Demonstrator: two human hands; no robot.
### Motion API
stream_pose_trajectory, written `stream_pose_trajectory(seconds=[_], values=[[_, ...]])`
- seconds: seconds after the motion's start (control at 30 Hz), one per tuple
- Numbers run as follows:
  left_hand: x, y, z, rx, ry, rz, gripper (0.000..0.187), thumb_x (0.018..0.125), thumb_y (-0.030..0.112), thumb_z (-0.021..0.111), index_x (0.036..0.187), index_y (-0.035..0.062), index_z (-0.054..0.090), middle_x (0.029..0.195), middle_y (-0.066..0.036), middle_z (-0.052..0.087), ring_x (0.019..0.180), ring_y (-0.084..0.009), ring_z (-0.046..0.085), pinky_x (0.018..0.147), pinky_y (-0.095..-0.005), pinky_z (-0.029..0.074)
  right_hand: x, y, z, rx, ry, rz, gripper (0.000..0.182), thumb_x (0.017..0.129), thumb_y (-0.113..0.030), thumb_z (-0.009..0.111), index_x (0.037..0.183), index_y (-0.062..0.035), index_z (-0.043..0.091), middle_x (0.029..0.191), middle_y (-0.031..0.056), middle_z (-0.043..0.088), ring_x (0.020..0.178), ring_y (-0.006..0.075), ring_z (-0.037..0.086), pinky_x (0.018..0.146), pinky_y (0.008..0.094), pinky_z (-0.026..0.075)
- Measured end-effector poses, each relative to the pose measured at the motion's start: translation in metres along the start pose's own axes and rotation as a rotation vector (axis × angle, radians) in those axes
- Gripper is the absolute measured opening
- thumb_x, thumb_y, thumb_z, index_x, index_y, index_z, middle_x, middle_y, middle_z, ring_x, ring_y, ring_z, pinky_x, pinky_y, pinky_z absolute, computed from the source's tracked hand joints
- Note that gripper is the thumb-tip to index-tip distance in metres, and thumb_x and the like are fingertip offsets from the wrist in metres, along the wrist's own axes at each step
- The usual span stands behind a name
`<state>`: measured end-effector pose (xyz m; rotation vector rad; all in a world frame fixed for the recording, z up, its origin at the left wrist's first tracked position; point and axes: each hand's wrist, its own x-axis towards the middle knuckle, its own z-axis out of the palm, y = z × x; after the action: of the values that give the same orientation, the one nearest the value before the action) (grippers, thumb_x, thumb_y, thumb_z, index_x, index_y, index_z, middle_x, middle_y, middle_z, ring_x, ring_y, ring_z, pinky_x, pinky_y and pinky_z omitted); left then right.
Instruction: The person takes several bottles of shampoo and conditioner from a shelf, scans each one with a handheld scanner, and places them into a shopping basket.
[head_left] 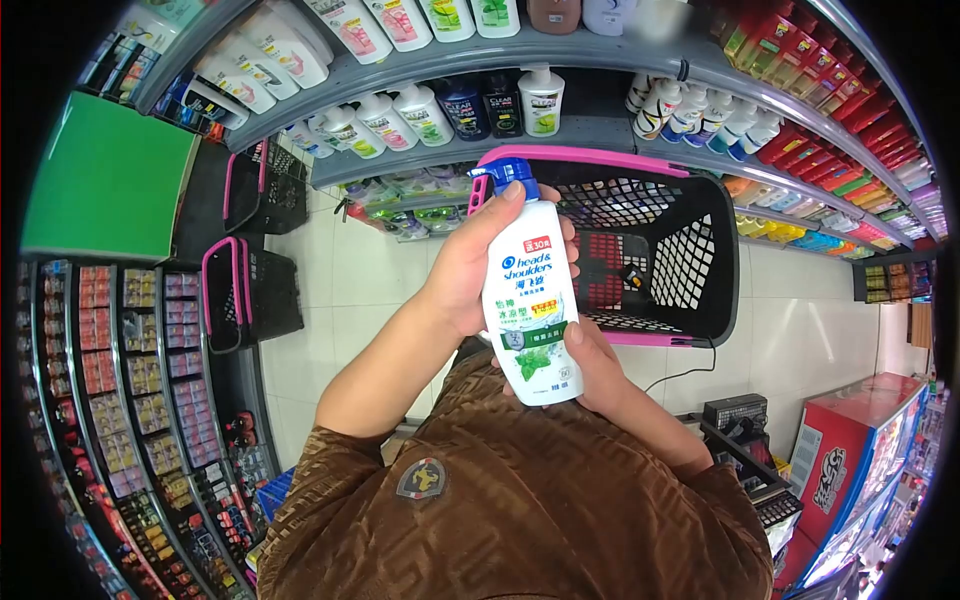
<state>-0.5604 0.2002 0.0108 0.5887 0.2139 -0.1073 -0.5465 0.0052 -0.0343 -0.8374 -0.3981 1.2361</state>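
A white shampoo bottle (pixel 530 290) with a blue pump top (pixel 510 176) is held upright between both hands, its "head & shoulders" label facing me. My left hand (pixel 478 248) wraps around its upper part, the thumb lying near the pump. Lower down, my right hand (pixel 594 368) grips the bottle's base from the right side, thumb on the front. Most fingers of both hands are hidden behind the bottle. Just beyond it sits a black shopping basket (pixel 715 255) with a pink rim and a small dark item (pixel 632 278) inside.
Ahead, a grey shelf (pixel 400 75) carries rows of shampoo bottles (pixel 420 115). Black baskets with pink handles (pixel 245 290) stand at left beside a green panel (pixel 110 180). Packed racks (pixel 130 380) line the left. A red freezer-like case (pixel 840 450) is at lower right, and a cable (pixel 690 372) crosses the floor.
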Motion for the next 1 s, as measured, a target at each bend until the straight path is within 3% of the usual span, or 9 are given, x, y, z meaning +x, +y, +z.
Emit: stream_pose_trajectory(seconds=[0.37,0.53,0.57,0.7,0.73,0.8,0.87,0.9,1.0], values=[[0.008,-0.015,0.019,0.034,0.031,0.007,0.048,0.106,0.046,0.049,0.134,0.0086,0.054,0.11,-0.013,0.07,0.1,-0.03,0.071,0.091,-0.0489,0.059,-0.02,0.003,-0.018,0.099,-0.021,0.004,0.096,0.096,-0.076,0.041,0.149,0.0035,0.037,0.135,0.0249,0.058,0.115,0.0389,0.067,0.085,0.0515,0.063],[0.006,-0.018,0.007,0.195,0.155,0.13,0.05,0.106,0.042,0.05,0.145,0.0107,0.049,0.123,-0.014,0.068,0.109,-0.032,0.069,0.093,-0.05,0.058,-0.016,0.003,-0.012,0.073,0.112,-0.074,0.078,0.105,-0.059,0.042,0.151,0.0032,0.036,0.138,0.0229,0.057,0.119,0.0364,0.064,0.096,0.0475,0.058],[0.001,-0.023,0.01,0.324,0.204,0.204,0.068,0.103,0.048,0.054,0.157,0.0123,0.034,0.142,-0.017,0.057,0.126,-0.0336,0.06,0.105,-0.0497,0.05,-0.014,0.003,-0.01,0.072,0.12,-0.082,0.078,0.105,-0.059,0.042,0.151,0.0032,0.036,0.138,0.0229,0.057,0.119,0.0364,0.064,0.096,0.0475,0.058],[-0.025,-0.054,0.003,0.553,0.097,0.258,0.102,0.094,0.061,0.06,0.165,0.012,0.005,0.163,-0.018,0.028,0.148,-0.0321,0.034,0.121,-0.0485,0.027,-0.01,-0.016,0.0,-0.805,0.432,-0.435,0.067,0.103,-0.035,0.056,0.152,0.0058,0.035,0.13,0.022,0.059,0.115,0.031,0.065,0.092,0.0394,0.053],[-0.029,-0.058,0.007,0.547,0.113,0.303,0.092,0.099,0.059,0.055,0.164,0.0099,0.013,0.161,-0.019,0.034,0.143,-0.0333,0.043,0.117,-0.0513,0.035,-0.009,-0.026,0.005,-1.139,0.454,-0.517,0.068,0.101,-0.028,0.059,0.154,0.0052,0.033,0.131,0.0221,0.057,0.111,0.0315,0.065,0.091,0.0392,0.053],[-0.029,-0.045,-0.001,0.276,0.072,0.15,0.083,0.103,0.062,0.042,0.162,0.008,0.022,0.158,-0.02,0.038,0.138,-0.0359,0.049,0.112,-0.0526,0.042,-0.008,-0.033,0.009,-1.168,0.429,-0.643,0.062,0.098,-0.022,0.061,0.15,0.0059,0.042,0.13,0.0214,0.055,0.1,0.0284,0.065,0.084,0.0361,0.052],[-0.028,-0.028,-0.011,-0.019,-0.108,0.065,0.085,0.102,0.071,0.024,0.159,0.0071,0.029,0.158,-0.024,0.039,0.135,-0.0423,0.052,0.109,-0.0558,0.046,-0.01,-0.039,0.008,-0.875,0.16,-0.62,0.05,0.098,-0.018,0.059,0.141,0.0071,0.054,0.128,0.0216,0.056,0.089,0.0238,0.064,0.079,0.0332,0.052],[-0.029,-0.027,-0.012,-0.049,-0.126,0.078,0.087,0.102,0.072,0.024,0.16,0.0077,0.028,0.158,-0.026,0.038,0.134,-0.0439,0.052,0.109,-0.057,0.045,-0.008,-0.037,0.021,-0.859,0.238,-0.686,0.035,0.097,-0.011,0.059,0.126,0.0074,0.066,0.12,0.0211,0.06,0.083,0.0201,0.062,0.075,0.0307,0.051],[-0.028,-0.021,-0.016,-0.161,-0.259,0.1,0.089,0.101,0.073,0.027,0.159,0.0061,0.028,0.156,-0.028,0.039,0.135,-0.0455,0.051,0.111,-0.0576,0.043,-0.002,-0.028,0.018,-1.072,0.332,-0.86,0.026,0.095,-0.004,0.058,0.116,0.0071,0.069,0.108,0.0192,0.065,0.082,0.0209,0.063,0.075,0.0306,0.051]])
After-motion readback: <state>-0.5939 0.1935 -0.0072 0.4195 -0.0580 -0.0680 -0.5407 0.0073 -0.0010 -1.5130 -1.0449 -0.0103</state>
